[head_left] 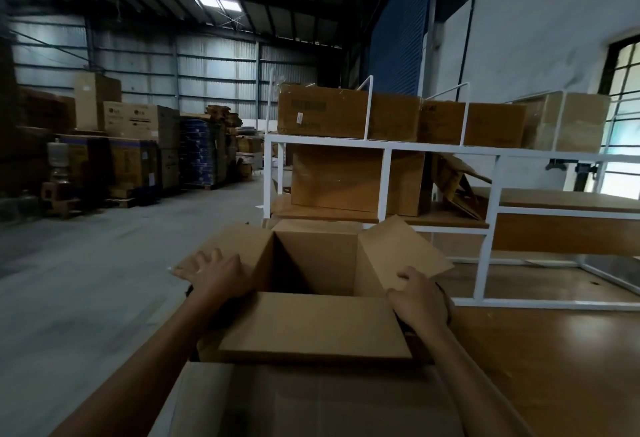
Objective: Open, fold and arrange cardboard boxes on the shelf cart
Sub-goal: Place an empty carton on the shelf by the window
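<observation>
An open box (315, 260) stands right in front of the person, its four top flaps spread outward and its inside in shadow. The left hand (214, 273) lies flat on the left flap (239, 239), fingers straight and spread, pressing on it. The right hand (420, 298) is at the base of the right flap (398, 249), with its fingers curled onto the cardboard and holding it. That flap angles up and away from the box. The near flap (311, 325) lies out flat toward the person, between the two forearms.

Under the open box, on the side nearest the person, a flat sheet of cardboard (311, 402) spreads out. To the right of the box lies a brown wooden surface (554, 350).

Just behind the open box stands the shelf cart (386, 173), a white metal frame with wooden shelves. Its top shelf carries a row of closed boxes (322, 110) held between white dividers. One shelf lower, straight behind the open box, sits another closed carton (336, 176), and to the right of that a collapsed box (457, 183) leans at a tilt.

Far behind and to the left of the open box, across the concrete floor (86, 280), stacked cartons (138, 124) line the warehouse wall.
</observation>
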The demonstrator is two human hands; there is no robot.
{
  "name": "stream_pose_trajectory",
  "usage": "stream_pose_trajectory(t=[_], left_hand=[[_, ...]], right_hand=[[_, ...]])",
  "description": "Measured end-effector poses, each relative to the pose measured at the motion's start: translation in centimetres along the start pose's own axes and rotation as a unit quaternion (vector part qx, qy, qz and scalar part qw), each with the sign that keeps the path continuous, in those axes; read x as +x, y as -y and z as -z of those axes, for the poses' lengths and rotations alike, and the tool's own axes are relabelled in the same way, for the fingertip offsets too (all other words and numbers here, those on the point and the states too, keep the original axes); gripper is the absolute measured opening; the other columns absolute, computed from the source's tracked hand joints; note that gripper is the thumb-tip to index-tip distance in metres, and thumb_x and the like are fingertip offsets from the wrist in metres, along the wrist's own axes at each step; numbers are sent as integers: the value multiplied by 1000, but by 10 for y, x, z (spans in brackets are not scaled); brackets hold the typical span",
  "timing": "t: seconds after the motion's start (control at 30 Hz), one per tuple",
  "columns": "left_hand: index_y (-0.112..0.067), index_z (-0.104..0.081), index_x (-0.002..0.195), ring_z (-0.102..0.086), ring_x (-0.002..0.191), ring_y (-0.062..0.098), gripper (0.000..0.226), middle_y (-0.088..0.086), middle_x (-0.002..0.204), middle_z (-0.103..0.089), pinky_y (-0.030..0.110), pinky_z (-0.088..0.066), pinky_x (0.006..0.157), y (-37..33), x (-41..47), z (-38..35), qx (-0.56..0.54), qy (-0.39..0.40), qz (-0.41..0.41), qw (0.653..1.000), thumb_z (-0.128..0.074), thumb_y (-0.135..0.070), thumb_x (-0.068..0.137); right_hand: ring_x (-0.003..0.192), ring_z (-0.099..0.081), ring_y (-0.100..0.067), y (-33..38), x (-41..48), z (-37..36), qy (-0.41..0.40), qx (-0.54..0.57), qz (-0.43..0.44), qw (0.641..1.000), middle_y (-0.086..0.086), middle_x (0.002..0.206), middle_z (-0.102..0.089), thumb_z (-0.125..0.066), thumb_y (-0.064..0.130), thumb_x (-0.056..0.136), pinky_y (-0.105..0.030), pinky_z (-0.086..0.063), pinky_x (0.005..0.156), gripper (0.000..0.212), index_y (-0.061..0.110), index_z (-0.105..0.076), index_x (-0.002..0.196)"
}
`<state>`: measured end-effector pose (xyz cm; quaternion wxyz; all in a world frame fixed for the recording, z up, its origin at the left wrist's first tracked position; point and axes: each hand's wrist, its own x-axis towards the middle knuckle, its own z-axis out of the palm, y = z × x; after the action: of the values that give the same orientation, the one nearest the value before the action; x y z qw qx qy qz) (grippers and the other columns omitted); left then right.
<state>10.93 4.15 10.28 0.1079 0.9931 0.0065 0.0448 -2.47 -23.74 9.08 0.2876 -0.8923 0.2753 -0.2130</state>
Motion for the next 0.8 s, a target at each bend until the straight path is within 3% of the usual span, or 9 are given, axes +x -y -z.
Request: stream_pose_trajectory(t=[0.07,0.13,0.2,0.27,0.37,0.47,0.63,0.73,0.8], left_hand=[[-30,-51,132,-14,147,41,55,10,156,-30,83,0,103,1,-2,0,30,-12,-33,999,-52,-61,88],[-31,-53,132,-32,141,32,55,3,145,-46,76,-13,109,-4,-6,3,36,-39,-106,993,-57,-60,85],[-31,-59,119,-53,119,20,41,-6,119,-59,50,-43,104,-17,-15,9,-13,-59,-222,973,-60,-55,87],[-33,-62,106,-60,98,8,25,-14,102,-60,35,-51,89,-34,-27,9,-69,-20,-304,950,-57,-52,90],[-35,-61,108,-61,96,8,37,-10,104,-64,38,-47,92,-54,-46,-16,-79,92,-327,937,-38,-61,95],[-36,-55,121,-57,107,17,56,-4,118,-61,48,-40,98,-61,-54,-33,14,96,-317,944,-19,-69,94],[-35,-47,136,-51,123,24,58,2,138,-53,54,-33,106,-64,-59,-26,33,112,-304,946,-19,-66,96],[-34,-32,149,-36,141,26,62,1,155,-37,55,-21,115,-69,-71,-23,56,116,-293,947,-20,-65,97],[-34,-20,154,-21,149,26,68,0,163,-21,55,-12,118,-77,-81,-19,74,132,-296,943,-20,-68,95]], right_hand=[[139,-28,-37,5,-5,-3,-34,-84,-8,996,-15,153,-25,-66,43,84,-55,-37,106,57,30,-46,135],[145,-14,-41,15,-15,-2,-78,-130,2,988,-17,159,-9,-63,50,84,-63,-27,111,55,32,-46,133],[147,-6,-43,26,-27,4,-129,-178,39,975,-18,161,-3,-58,55,86,-64,-21,114,55,31,-45,133],[147,-13,-37,34,-33,3,-131,-173,95,972,-15,161,-11,-54,55,89,-57,-24,113,55,29,-43,136],[121,-50,-19,38,-39,-14,10,-108,160,981,0,134,-49,-46,62,90,-43,-45,99,45,32,-53,123],[115,-54,-22,25,-44,-40,95,-161,192,963,4,115,-61,-19,69,94,-48,-38,101,57,31,-61,105],[145,-28,-24,20,-44,-32,125,-191,207,951,-1,157,-34,-17,63,98,-50,-19,115,62,30,-41,145],[151,-10,-23,8,-54,-20,159,-172,198,952,1,165,-14,-22,66,97,-54,-14,117,66,32,-23,154],[151,-9,-25,-7,-61,-13,149,-169,177,958,2,165,-10,-24,67,96,-60,-13,116,66,35,-20,154]])
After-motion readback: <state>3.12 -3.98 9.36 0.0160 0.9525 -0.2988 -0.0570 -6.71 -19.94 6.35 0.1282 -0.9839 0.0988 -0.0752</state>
